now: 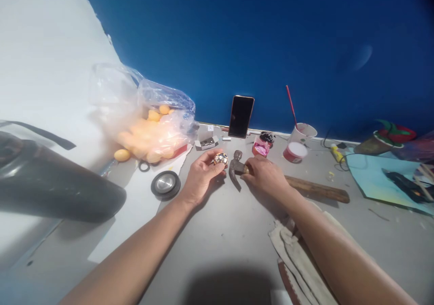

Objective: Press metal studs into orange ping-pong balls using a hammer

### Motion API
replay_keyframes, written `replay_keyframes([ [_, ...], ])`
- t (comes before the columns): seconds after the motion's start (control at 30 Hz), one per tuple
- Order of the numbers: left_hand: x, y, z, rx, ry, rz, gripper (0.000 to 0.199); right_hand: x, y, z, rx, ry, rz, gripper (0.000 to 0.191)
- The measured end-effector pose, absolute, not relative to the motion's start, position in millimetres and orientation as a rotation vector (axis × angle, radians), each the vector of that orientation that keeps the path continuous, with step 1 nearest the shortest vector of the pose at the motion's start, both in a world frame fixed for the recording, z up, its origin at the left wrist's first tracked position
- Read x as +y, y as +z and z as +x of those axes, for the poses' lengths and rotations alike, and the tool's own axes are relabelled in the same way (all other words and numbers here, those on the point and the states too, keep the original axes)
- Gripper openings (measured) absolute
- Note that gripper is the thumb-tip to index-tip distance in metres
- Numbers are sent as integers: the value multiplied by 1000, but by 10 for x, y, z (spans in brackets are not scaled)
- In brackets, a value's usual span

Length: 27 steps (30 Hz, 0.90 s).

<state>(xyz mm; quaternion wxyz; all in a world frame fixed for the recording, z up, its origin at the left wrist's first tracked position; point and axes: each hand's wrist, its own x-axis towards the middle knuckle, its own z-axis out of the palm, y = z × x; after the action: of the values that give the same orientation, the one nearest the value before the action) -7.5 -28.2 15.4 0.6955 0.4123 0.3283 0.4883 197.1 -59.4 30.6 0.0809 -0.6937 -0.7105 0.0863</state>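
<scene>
Between the fingers and thumb of my left hand [200,174] is a small orange ball [221,159] with shiny silver, stud-like pieces covering the side facing me. My right hand [266,176] is wrapped around the handle of a claw hammer [238,167], close to its dark metal head. The wooden handle [317,188] extends to the right beyond my wrist. The hammer head lies just right of the ball, apart from it. Behind my left hand stands a small open box [206,143] with dark bits in it, too small to make out.
A plastic bag of orange balls [149,135] and a round black-rimmed metal lid [165,185] are on the left. A phone [241,116] leans on the blue wall. Cups [295,152], a cloth [298,250] and a light-blue sheet [379,183] occupy the right. A large dark cylinder [61,178] juts in.
</scene>
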Motion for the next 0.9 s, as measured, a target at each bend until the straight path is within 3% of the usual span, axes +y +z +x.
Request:
replay_keyframes([
  [0.3, -316, 175, -86, 789, 1026, 1065, 50, -622, 439, 2014, -2255, 189, -1975, 14],
  [0.43, -366, 177, -78, 814, 975, 1126, 50, -624, 398, 2010, -2087, 147, -1631, 25],
  [0.63, -442, 198, -61, 877, 1106, 1346, 60, -633, 324, 1960, -2076, 363, -1143, 50],
  [0.77, -463, 206, -55, 899, 1098, 1398, 61, -649, 292, 1898, -2032, 403, -1118, 39],
  [0.9, -495, 233, -37, 824, 1061, 1359, 44, -645, 222, 1818, -1821, 536, -1171, 28],
])
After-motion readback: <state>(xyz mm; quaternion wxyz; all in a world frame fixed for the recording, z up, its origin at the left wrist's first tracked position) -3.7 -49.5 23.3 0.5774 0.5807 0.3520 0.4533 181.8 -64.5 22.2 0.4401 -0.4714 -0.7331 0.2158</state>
